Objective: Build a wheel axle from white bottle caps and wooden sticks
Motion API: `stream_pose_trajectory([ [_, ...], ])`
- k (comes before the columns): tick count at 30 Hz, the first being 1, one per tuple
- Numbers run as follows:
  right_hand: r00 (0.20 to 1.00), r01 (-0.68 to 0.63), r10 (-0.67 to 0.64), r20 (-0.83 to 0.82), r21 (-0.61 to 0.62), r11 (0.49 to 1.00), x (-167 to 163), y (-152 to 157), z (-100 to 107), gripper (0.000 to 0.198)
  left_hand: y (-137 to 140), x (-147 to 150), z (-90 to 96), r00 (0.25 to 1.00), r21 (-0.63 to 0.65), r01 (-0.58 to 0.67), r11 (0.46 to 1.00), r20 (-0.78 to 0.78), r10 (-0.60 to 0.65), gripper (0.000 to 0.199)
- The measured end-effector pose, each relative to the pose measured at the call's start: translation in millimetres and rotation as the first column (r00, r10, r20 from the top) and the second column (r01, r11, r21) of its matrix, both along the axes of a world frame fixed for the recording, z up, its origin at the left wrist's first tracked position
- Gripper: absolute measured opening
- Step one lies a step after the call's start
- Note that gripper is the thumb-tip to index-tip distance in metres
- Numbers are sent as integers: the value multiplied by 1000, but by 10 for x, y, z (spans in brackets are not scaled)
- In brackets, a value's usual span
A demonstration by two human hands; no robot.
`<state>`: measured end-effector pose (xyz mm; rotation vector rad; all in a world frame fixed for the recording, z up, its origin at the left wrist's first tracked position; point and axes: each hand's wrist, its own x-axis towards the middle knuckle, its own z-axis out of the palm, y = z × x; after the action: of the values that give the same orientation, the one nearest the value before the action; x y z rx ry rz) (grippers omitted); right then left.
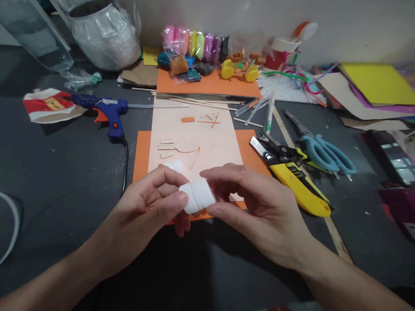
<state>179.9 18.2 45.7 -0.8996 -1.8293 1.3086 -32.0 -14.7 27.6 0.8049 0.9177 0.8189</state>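
A small white cylinder (197, 195), with a seam around its middle, is held between my two hands above the paper's near edge. My left hand (154, 196) grips its left end between thumb and fingers. Thumb and fingertips of my right hand (253, 198) close on the right end, which they partly cover. Just beyond my left fingers lies another white piece (173, 166), partly hidden. The pale sheet (194, 132) underneath carries short cut sticks (166, 147), thin orange strips (194, 157) and a small orange rectangle (187, 120).
A blue glue gun (110, 109) lies left, its cord running toward me. On the right are a yellow utility knife (295, 186), pliers (282, 151) and blue-handled scissors (326, 153). Colourful clay packets (194, 46), a silver pot (103, 34) and coloured sheets (383, 84) stand or lie behind.
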Motion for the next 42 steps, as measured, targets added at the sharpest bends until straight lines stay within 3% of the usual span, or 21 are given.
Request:
stream_pose_trajectory([
  [7,999,34,-34,0,-113,993,-11,-4,-6,23,25,43,64,999,-14,-35,999,6,35,29],
  [13,999,16,-13,32,-87,996,-14,18,-6,20,43,43,44,1000,-22,-3,1000,1,3,24],
  [23,1000,-5,5,-2,-134,991,-10,26,-6,25,80,32,35,994,-180,65,981,97,-48,27],
  [31,997,59,-70,-37,-247,967,-47,32,7,17,19,47,74,996,-14,-70,997,-59,69,37],
  [42,1000,17,-17,2,-176,984,-36,5,3,20,-8,51,95,967,89,-47,995,-244,67,31],
])
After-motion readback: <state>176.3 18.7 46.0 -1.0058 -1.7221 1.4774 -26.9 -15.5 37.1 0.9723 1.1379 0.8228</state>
